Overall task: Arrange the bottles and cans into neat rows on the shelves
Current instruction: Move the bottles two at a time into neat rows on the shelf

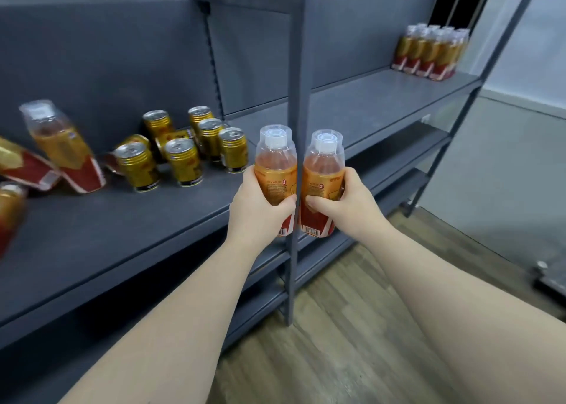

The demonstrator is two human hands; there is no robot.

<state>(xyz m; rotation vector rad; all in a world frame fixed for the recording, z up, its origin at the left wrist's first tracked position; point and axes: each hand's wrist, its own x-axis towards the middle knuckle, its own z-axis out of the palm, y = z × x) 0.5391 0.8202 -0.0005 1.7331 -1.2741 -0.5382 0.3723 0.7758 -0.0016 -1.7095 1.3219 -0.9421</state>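
Note:
My left hand (260, 207) grips one orange bottle (275, 161) with a clear cap, held upright in front of the grey shelf post. My right hand (343, 204) grips a second matching bottle (324, 164) beside it. Both bottles hang in the air at the front edge of the shelf (153, 219). Several gold cans (183, 161) stand and lie in a loose cluster on the left shelf. More orange bottles (61, 146) lean or lie at the far left. A neat block of bottles (428, 51) stands at the far right end of the right shelf.
A vertical grey post (295, 128) divides the two shelf bays, right between the held bottles. Lower shelves (398, 155) run beneath. Wooden floor (337, 327) lies below my arms. A pale wall stands at the right.

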